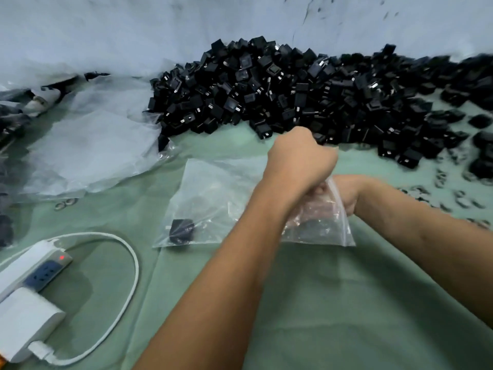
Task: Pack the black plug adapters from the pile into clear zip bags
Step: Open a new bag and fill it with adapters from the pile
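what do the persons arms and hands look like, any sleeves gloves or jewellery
Both forearms are bare as far as the frame shows, with no sleeves in view. The left hand and right hand wear no gloves. No watch, bracelet or wristband shows on either wrist. The fingers are mostly hidden, so rings cannot be ruled out.

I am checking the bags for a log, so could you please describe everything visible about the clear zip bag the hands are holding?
The clear zip bag is thin, crinkled, see-through plastic with a zip strip along its right edge. It is held up over the green cloth, near the pile. The left hand grips its top from above; the right hand shows through it from behind. Its contents are too blurred to tell.
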`<state>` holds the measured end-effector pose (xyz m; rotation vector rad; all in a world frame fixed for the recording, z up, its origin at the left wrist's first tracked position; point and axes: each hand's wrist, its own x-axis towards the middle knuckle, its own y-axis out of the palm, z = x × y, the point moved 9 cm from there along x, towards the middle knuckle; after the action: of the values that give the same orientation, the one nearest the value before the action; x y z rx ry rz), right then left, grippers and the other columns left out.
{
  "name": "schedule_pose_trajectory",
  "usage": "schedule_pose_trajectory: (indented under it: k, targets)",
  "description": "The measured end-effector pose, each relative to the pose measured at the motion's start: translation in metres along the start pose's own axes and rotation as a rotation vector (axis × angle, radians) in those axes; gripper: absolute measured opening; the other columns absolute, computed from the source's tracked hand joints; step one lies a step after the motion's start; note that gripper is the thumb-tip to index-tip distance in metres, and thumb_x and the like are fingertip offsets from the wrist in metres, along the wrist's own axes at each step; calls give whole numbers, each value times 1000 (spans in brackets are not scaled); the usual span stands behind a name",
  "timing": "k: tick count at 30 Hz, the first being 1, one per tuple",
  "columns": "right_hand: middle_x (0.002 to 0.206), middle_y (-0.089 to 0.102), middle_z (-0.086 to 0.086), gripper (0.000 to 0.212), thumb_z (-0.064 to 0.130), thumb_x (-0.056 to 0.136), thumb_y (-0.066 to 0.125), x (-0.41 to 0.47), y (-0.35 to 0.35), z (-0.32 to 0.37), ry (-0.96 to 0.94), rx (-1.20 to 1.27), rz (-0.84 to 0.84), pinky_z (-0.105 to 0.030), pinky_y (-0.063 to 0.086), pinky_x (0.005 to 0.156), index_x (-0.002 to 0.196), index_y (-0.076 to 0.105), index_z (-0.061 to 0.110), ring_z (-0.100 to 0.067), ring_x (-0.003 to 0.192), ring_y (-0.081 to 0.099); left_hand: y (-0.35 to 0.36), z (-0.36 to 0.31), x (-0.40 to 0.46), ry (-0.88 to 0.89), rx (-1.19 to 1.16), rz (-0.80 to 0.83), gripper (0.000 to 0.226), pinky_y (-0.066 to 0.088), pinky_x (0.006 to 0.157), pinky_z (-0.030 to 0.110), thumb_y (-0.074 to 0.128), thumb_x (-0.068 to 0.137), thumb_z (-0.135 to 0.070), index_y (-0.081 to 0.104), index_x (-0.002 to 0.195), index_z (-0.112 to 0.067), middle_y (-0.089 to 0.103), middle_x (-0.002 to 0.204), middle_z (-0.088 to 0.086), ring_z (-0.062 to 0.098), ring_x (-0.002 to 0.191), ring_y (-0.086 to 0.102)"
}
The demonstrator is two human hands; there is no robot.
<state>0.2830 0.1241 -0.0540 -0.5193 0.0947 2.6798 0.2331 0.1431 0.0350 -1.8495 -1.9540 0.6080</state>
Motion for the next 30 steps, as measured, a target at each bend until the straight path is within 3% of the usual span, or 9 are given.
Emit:
schedule_pose_trajectory:
  k: [3,6,9,11,12,15,20,23,30]
  targets:
    - [121,68,-27,25,-6,98,58,-30,-40,-19,10,37,-118,-61,46,110,122,63,-12,-38,117,62,9,9,7,-22,58,-31,12,64,73,48,52,75,-19,56,76,-8,71,79,17,37,75,72]
    - [121,68,-32,31,3,97,63,-63,-77,-19,-24,97,-237,-34,63,75,124,61,-11,-34,101,74,28,16,11,-69,43,-11,18,64,69,46,49,67,-25,53,75,-9,71,76,19,37,68,73]
    - [90,77,-10,14,5,96,65,-99,-150,-23,29,-228,-968,-30,50,58,94,76,13,-19,69,66,51,27,12,-86,65,7,10,64,66,43,49,73,-17,53,71,-8,70,65,16,32,58,72]
    - [105,73,-9,19,10,93,63,-136,-174,-14,226,-677,-1475,-38,54,78,103,75,20,-26,95,65,60,35,15,-79,93,-20,11,63,69,43,49,75,-15,53,70,-6,70,72,17,35,68,72]
    - [117,66,-11,24,11,93,63,-140,-175,-11,342,-868,-1556,-40,52,85,114,72,20,-31,110,58,63,38,17,-82,92,-31,11,63,69,43,49,76,-15,53,70,-7,69,75,16,36,70,71]
    - [131,51,-16,42,6,93,59,-129,-181,-16,504,-1098,-1468,-46,45,94,133,61,19,-39,125,41,68,45,20,-87,86,-50,12,63,69,43,51,77,-17,49,68,-9,68,76,15,36,68,70]
    - [126,50,-16,28,13,98,58,-106,-173,-11,345,-1018,-1379,-45,49,87,125,65,13,-43,106,58,68,49,19,-93,65,-104,13,62,67,46,51,76,-18,50,70,-6,69,74,19,37,69,71]
    - [125,60,-16,36,25,94,71,-89,-165,-5,290,-1029,-1261,-43,50,96,128,68,14,-41,114,61,65,51,19,-116,22,-125,19,62,66,47,51,76,-19,55,73,-1,70,72,21,37,68,71]
    - [144,52,-14,51,3,92,69,-94,-154,-6,198,-1009,-1132,-38,43,111,141,61,13,-34,130,54,76,56,23,-172,-76,47,11,64,62,52,44,74,-6,54,70,-4,68,55,18,34,51,71]
